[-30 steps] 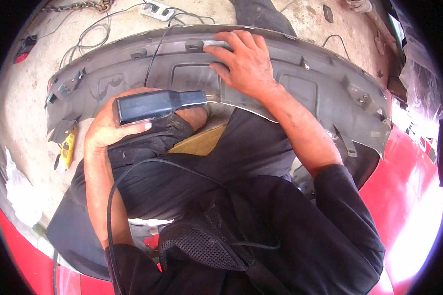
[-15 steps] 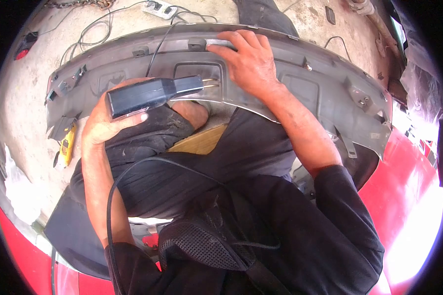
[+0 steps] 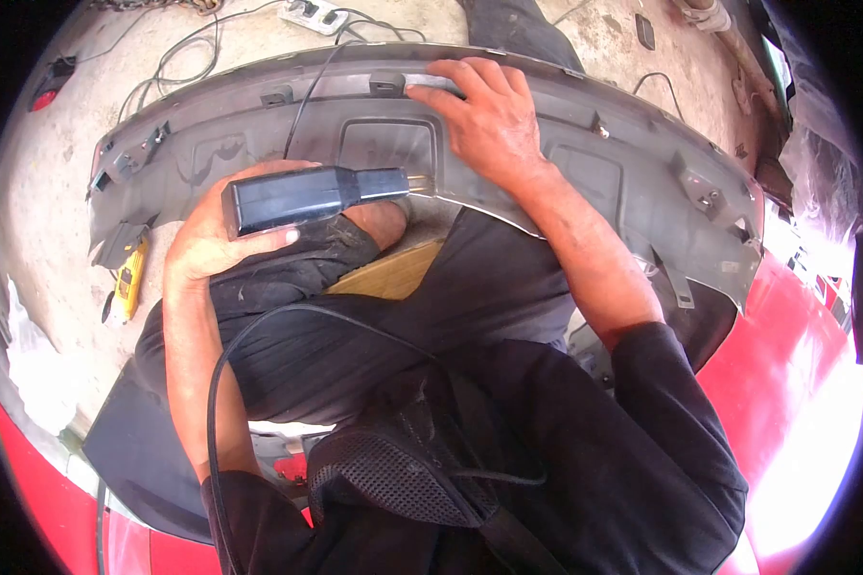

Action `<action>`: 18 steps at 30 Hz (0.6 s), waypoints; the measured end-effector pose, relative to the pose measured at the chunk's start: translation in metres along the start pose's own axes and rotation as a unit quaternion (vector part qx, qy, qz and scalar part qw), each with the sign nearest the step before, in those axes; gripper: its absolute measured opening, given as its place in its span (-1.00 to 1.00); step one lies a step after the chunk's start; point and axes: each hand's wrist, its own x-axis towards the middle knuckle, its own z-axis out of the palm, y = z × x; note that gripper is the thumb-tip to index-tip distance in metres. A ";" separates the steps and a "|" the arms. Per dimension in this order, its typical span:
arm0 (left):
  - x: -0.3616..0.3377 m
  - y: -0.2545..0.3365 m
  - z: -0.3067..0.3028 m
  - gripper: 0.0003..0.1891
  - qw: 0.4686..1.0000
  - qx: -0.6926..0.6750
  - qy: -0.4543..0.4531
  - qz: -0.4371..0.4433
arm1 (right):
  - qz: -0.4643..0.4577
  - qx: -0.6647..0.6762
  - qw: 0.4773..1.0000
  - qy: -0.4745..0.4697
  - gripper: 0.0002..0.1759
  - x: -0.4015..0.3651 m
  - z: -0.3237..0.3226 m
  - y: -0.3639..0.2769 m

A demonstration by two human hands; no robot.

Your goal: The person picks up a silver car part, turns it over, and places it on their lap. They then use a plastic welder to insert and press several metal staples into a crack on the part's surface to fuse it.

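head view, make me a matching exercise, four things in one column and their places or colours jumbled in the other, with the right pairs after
1. left hand
2. right hand
3. power strip
4. wooden board

A. white, on the floor beyond the grey panel
B. wrapped around the dark two-pronged tool
C. light brown, visible between the legs
D. on the grey panel, near its far edge

Right pairs: 1-B, 2-D, 3-A, 4-C

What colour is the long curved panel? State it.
Grey; the head view shows the panel best.
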 end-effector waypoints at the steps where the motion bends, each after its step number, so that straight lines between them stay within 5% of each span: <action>1: 0.000 0.000 0.000 -0.32 1.000 -0.003 -0.001 -0.002 | 0.000 -0.001 1.000 0.001 -0.51 0.000 0.000 0.000; 18: -0.001 0.003 -0.001 -0.30 0.999 -0.020 -0.014 -0.024 | 0.001 -0.002 1.000 0.005 -0.50 0.000 0.001 0.000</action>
